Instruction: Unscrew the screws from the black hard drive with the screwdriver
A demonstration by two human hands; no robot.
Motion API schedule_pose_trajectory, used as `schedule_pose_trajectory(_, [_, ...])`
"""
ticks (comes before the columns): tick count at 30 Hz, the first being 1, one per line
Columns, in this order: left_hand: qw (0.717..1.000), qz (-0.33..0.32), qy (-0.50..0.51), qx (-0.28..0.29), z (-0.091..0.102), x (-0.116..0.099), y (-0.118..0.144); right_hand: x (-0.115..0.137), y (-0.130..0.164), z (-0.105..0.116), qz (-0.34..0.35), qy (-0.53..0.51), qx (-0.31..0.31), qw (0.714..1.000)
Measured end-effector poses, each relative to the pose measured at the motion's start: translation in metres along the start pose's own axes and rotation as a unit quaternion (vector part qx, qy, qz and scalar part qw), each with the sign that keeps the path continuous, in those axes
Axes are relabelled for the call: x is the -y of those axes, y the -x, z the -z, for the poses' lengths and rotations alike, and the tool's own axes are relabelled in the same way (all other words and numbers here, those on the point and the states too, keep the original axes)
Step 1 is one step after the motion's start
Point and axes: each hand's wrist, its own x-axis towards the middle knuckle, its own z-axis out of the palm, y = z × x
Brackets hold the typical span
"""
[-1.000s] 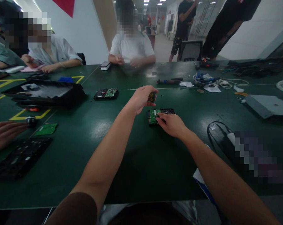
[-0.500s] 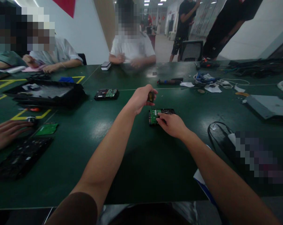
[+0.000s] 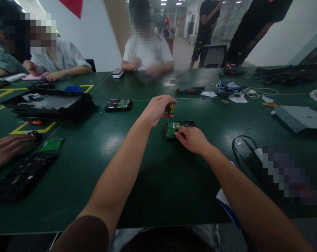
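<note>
A dark green table fills the frame, with people seated along its far edge at the top. At far left, another person's hand rests by a green board, and a second drive lies further up. Centre frame, my left hand is closed around a screwdriver, its tip down on the hard drive. My right hand presses on the drive's near edge, fingers bent, gripping nothing. A black cable loops at right.
</note>
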Motion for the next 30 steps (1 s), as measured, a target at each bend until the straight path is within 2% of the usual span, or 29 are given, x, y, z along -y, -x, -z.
schedule_pose_trajectory(4, [0.998,0.04,0.046,-0.011,0.0,-0.002,-0.0004,0.0003,-0.0004,0.0008,0.0,-0.003,0.002,1.0])
schedule_pose_trajectory(7, [0.997,0.049,0.043,-0.031,0.0026,-0.0012,-0.0038,-0.0001,-0.0007,0.0009,0.001,-0.001,0.004,1.0])
schedule_pose_trajectory(12, [0.998,0.015,-0.017,-0.053,0.0052,0.0015,-0.0068,0.0004,-0.0005,0.0014,-0.004,0.003,0.014,1.0])
schedule_pose_trajectory(18, [0.998,0.03,0.035,-0.042,0.0015,0.0017,-0.0051,0.0,-0.0009,0.0011,-0.001,0.007,0.01,1.0])
schedule_pose_trajectory(22, [0.997,0.015,0.067,-0.04,0.0,0.0035,-0.0063,-0.0004,-0.0005,0.0003,0.003,0.003,0.005,1.0])
schedule_pose_trajectory(30, [0.998,-0.026,0.042,-0.025,0.0008,0.0058,-0.0073,0.0003,0.0002,0.001,-0.001,-0.012,0.002,1.0])
